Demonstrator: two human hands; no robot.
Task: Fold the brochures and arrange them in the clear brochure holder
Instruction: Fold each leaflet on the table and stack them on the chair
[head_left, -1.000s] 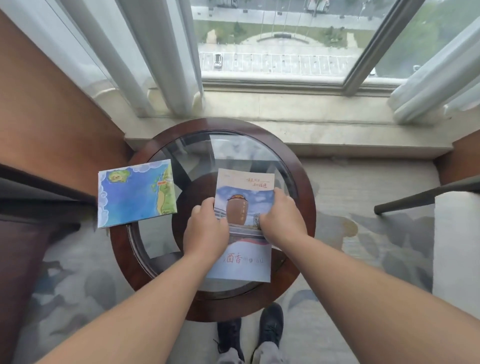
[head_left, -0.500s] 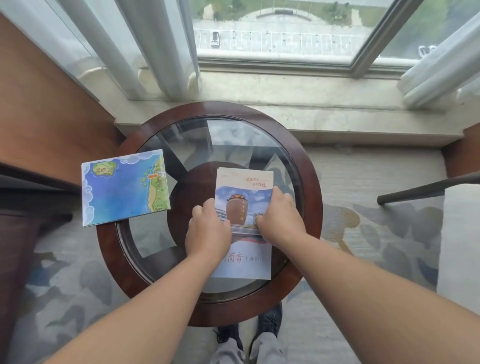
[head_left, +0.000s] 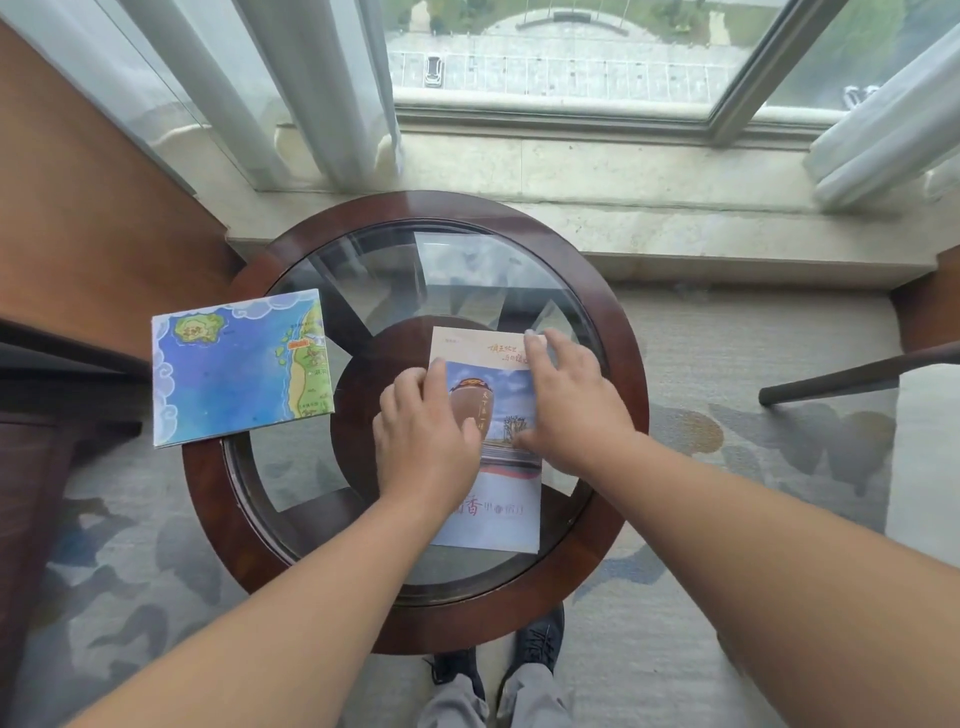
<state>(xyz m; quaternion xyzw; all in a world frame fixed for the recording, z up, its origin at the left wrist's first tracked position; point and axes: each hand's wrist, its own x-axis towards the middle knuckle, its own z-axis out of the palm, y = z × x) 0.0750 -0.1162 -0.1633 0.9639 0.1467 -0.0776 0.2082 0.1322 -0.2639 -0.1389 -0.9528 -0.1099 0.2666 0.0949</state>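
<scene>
A tall brochure with a brown jar picture (head_left: 498, 415) lies flat on the round glass-topped table (head_left: 613, 322). My left hand (head_left: 423, 431) rests on its left edge, fingers loosely curled and pressing down. My right hand (head_left: 566, 400) lies flat along its right edge, fingers spread and reaching up to the top right corner. A folded blue map brochure (head_left: 239, 369) sits on the table's left rim, overhanging it. No clear brochure holder is in view.
The table has a dark wooden rim and stands before a stone window sill (head_left: 623, 171) with white curtains (head_left: 291, 93). A wooden panel (head_left: 93, 218) rises at the left. A chair arm (head_left: 852, 376) juts in at the right. My shoes (head_left: 498, 660) show below.
My right hand has slid up the brochure's right edge and flattened out, fingers now at the top corner. My left hand has shifted slightly up. The camera has tilted down a little.
</scene>
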